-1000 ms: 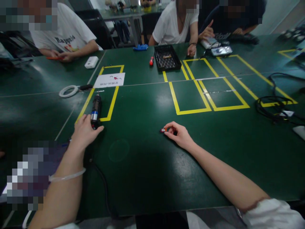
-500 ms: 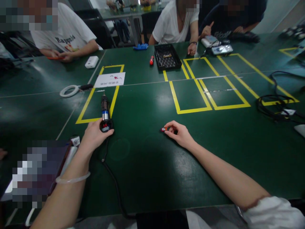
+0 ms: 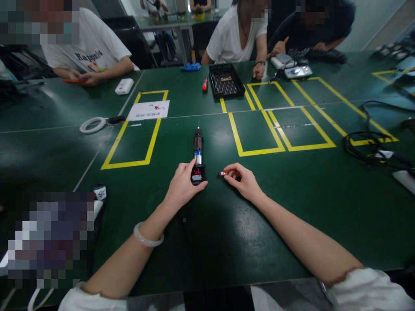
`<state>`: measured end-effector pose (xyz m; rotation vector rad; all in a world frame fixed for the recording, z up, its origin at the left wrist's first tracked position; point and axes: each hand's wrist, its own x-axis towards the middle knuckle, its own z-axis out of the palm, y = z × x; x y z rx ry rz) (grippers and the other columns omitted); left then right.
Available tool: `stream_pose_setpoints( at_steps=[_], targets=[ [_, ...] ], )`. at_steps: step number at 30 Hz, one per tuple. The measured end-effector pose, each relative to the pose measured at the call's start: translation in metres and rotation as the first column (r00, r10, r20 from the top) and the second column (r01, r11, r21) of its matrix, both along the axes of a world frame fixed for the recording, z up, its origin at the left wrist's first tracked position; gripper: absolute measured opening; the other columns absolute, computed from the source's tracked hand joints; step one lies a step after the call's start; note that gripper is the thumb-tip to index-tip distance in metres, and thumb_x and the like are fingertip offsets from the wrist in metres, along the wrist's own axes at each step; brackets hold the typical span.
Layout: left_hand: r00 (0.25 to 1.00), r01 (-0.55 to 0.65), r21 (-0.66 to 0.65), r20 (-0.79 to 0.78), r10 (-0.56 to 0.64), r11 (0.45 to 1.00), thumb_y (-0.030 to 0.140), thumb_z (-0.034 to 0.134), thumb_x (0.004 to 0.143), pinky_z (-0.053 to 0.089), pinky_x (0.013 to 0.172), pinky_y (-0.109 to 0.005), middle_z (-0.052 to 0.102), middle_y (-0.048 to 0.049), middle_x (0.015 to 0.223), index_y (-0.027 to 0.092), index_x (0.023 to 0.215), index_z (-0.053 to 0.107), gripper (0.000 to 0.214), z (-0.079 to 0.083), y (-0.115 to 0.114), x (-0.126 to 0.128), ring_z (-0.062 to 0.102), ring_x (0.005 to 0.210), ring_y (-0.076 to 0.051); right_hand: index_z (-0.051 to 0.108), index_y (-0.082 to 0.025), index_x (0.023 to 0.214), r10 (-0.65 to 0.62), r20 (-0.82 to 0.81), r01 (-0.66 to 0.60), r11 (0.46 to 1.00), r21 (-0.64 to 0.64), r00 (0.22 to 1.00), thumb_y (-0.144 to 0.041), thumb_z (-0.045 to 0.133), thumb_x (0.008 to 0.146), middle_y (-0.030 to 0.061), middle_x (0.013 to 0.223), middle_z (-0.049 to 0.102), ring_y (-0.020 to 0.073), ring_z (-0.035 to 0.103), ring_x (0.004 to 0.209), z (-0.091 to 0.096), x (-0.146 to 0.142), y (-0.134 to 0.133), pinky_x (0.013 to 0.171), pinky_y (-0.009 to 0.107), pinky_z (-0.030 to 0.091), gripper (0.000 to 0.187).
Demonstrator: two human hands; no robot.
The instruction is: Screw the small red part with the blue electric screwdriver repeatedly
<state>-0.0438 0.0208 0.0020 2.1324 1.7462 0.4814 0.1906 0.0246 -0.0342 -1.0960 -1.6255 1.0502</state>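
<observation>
My left hand (image 3: 181, 185) is closed around the rear end of an electric screwdriver (image 3: 198, 149), which lies along the table with its bit pointing away from me. Its rear housing looks open, with red and grey inner parts visible, and a dark cable trails back from it toward me. Just to the right, my right hand (image 3: 244, 182) pinches a small red and orange piece (image 3: 222, 174) between thumb and fingertips. The piece is too small to identify. It is close to the screwdriver's rear end but apart from it.
Yellow tape outlines (image 3: 262, 153) mark the green table. A white card (image 3: 148, 110) lies over the left outline. Farther back are a black tray (image 3: 227, 93), a red-handled screwdriver (image 3: 205, 85) and people seated opposite. Coiled black cables (image 3: 366, 144) lie at right.
My left hand has brought the electric screwdriver rightward from the left tape outline to the table's middle, next to my right hand. The right hand has stayed nearly in place with the small piece.
</observation>
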Motion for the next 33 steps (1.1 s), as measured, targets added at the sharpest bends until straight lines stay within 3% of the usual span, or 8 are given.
stream_pose_setpoints(
  at_steps=[7,14,17,25,30,33],
  targets=[
    [0.993,0.094,0.026,0.076,-0.095,0.995,0.045,0.07,0.074,0.048,0.098,-0.04,0.051,-0.011,0.121,0.019,0.143,0.04,0.079,-0.004,-0.004,0.038,0.053,0.115,-0.027,0.063,-0.019,0.099,-0.079,0.057,0.075,0.995,0.072,0.995,-0.022,0.064,0.084,0.0038,0.089,0.066,0.015,0.062,0.075,-0.005,0.003,0.002,0.065,0.028,0.049,0.015],
    [0.991,0.091,0.034,0.099,-0.094,0.995,0.046,0.07,0.076,0.049,0.097,-0.04,0.051,-0.0108,0.121,0.02,0.143,0.04,0.078,-0.006,-0.008,0.045,0.053,0.116,-0.027,0.063,-0.02,0.097,-0.065,0.262,0.007,0.976,0.217,0.963,-0.015,0.062,0.083,0.0043,0.09,0.063,0.0183,0.06,0.084,-0.002,0.0,0.0,0.076,0.032,0.049,0.015],
    [0.993,0.088,0.033,0.079,-0.09,0.996,0.046,0.068,0.077,0.049,0.097,-0.04,0.051,-0.0107,0.121,0.019,0.144,0.04,0.078,-0.005,-0.008,0.046,0.053,0.116,-0.027,0.066,-0.019,0.101,-0.065,0.276,-0.006,0.968,0.25,0.959,-0.016,0.06,0.086,0.0074,0.097,0.064,0.0198,0.06,0.091,0.0,-0.002,-0.002,0.08,0.033,0.05,0.016],
    [0.997,0.072,0.042,-0.033,-0.071,0.997,0.049,0.066,0.079,0.051,0.093,-0.038,0.048,-0.0123,0.128,0.019,0.147,0.035,0.081,-0.003,-0.011,0.05,0.052,0.117,-0.027,0.064,-0.019,0.108,-0.091,0.23,0.049,0.982,0.183,0.969,-0.005,0.047,0.085,0.0045,0.095,0.074,0.0169,0.068,0.083,0.002,0.0,-0.007,0.079,0.031,0.052,0.032],
    [0.975,0.03,0.116,-0.221,-0.004,0.993,0.06,0.055,0.084,0.05,0.081,-0.036,0.051,-0.0125,0.117,0.018,0.148,0.034,0.079,0.002,-0.009,0.062,0.054,0.105,-0.028,0.062,-0.019,0.105,-0.091,0.151,0.073,0.99,0.122,0.984,-0.006,0.045,0.085,0.0032,0.093,0.077,0.0158,0.071,0.081,0.001,0.001,-0.005,0.079,0.029,0.053,0.03],
    [0.956,0.015,0.152,-0.292,0.031,0.988,0.057,0.052,0.086,0.047,0.076,-0.035,0.051,-0.0124,0.11,0.019,0.148,0.034,0.075,0.003,-0.006,0.068,0.055,0.098,-0.027,0.062,-0.019,0.104,-0.076,0.113,0.064,0.993,0.104,0.991,-0.006,0.045,0.084,0.0032,0.093,0.077,0.0148,0.071,0.077,0.0,0.002,-0.003,0.077,0.029,0.053,0.03]
  ],
)
